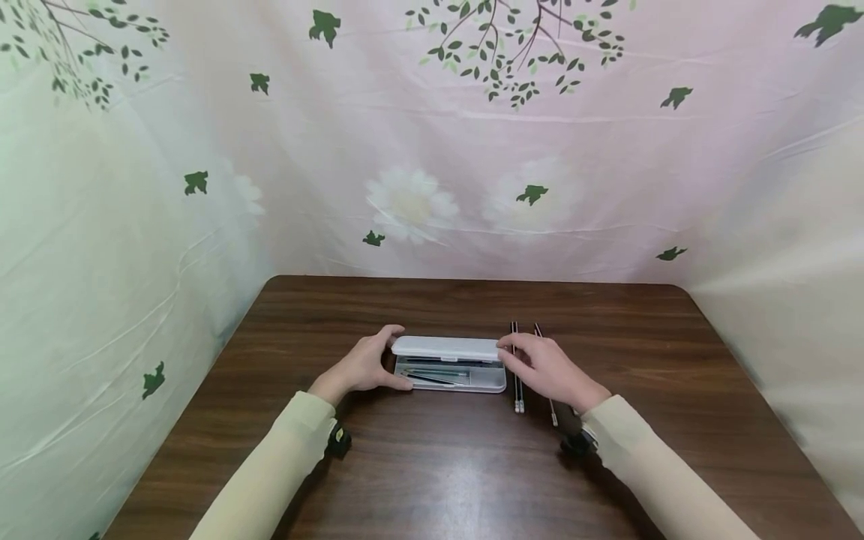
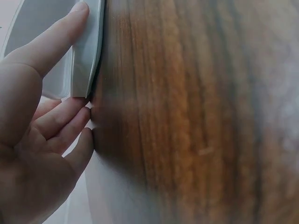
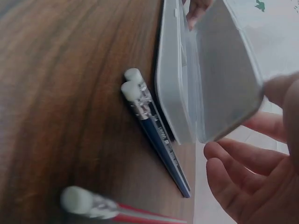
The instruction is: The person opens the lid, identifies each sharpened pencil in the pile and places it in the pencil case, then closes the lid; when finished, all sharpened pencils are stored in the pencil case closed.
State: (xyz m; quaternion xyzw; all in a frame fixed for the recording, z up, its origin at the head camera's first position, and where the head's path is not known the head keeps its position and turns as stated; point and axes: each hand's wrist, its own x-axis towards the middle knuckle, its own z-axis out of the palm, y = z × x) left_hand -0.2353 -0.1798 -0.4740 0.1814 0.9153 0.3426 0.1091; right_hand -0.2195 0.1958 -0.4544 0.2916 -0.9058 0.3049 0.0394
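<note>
A whitish pencil case lies on the table with its lid partly raised. Several slim pencils or pens show inside it. My left hand grips the left end, thumb over the front edge and fingers round the side, as the left wrist view also shows. At the other end, my right hand pinches the corner of the lid between thumb and fingers. Two dark pencils with white erasers lie side by side just right of the case, and a red pencil lies farther right, partly under that hand.
The brown wooden table spreads around the case, its far edge well behind it. A pale cloth printed with leaves and flowers hangs at the back and both sides. Each wrist wears a dark device, such as the left one.
</note>
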